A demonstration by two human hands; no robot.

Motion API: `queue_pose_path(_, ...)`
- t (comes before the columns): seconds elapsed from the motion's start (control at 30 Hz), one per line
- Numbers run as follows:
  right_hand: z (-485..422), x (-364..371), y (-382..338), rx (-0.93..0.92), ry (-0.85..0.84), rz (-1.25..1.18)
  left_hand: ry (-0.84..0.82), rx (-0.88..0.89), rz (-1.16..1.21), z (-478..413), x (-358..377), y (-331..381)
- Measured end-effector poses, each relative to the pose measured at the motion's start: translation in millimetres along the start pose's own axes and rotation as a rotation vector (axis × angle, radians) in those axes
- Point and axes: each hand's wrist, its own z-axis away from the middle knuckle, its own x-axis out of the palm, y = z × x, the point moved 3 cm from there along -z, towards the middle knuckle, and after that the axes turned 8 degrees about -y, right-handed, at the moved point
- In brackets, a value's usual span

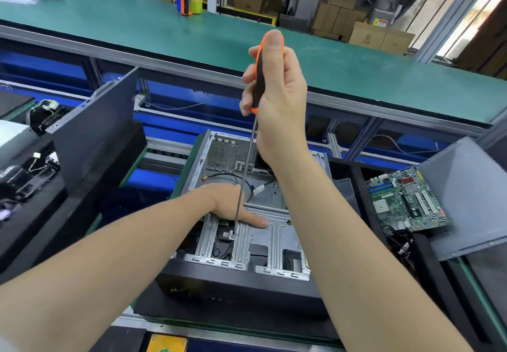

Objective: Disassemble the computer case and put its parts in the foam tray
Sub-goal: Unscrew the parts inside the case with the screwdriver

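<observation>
Right hand [277, 99] is clenching the orange-and-black long-shafted screwdriver [257, 77], its tip sitting on the silver metal drive bracket [277, 236] inside the open grey steel computer case [189, 176], dead centre. Left hand [233, 206] is pressing flat, fingers straight, at the tip's twelve o'clock. Black foam tray [357, 176] at three o'clock is holding a green motherboard [406, 203]. The case floor at twelve o'clock is lying open.

The case [233, 288] lies open. The left hand [233, 206] rests inside it on a bracket [277, 239]. The screwdriver [257, 79] stands over the case with its tip on the bracket, gripped from above by the right hand [277, 96]. Left of the case a panel [93, 137] leans. Right of the case a motherboard [406, 200] lies in the tray [358, 178], with a second panel [466, 200] further right. Behind the case runs a bench [356, 71], with a tape dispenser [189, 3] on it.
</observation>
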Motion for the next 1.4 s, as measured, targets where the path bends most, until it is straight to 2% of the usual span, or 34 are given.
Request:
queue_pose_path(0.1,0.3,2.8,0.9,0.076,0.005,-0.077,0.061,-0.008,-0.042,-1.6,1.3,-1.0)
queue_pose_path(0.3,-4.0,10.7,5.0,0.188,-0.094,-0.173,0.106,-0.001,-0.069,-2.1,3.3,-2.2)
queue_pose_path(0.4,-10.1,12.7,7.7,0.275,-0.243,-0.295,0.12,0.002,-0.089,-2.1,4.2,-2.8)
queue_pose_path(0.57,-16.6,13.4,9.0,0.433,-0.612,-0.63,0.193,0.03,-0.125,-3.2,4.9,-4.9)
queue_pose_path(0.67,-17.7,14.6,10.2,0.473,-0.688,-0.706,0.216,0.041,-0.126,-2.9,6.2,-5.6)
queue_pose_path(0.83,-15.1,11.4,12.0,0.404,-0.641,-0.646,0.221,0.039,-0.133,-1.5,6.6,-5.1)
queue_pose_path(0.97,-10.1,7.1,11.5,0.245,-0.455,-0.457,0.209,0.036,-0.126,-1.9,6.8,-5.5)
queue_pose_path(1.07,-10.6,5.1,11.9,0.229,-0.31,-0.349,0.199,0.032,-0.125,-2.6,6.9,-6.0)
queue_pose_path(1.4,-18.0,4.4,4.4,0.24,-0.241,-0.298,0.172,0.011,-0.134,1.3,5.5,-5.0)
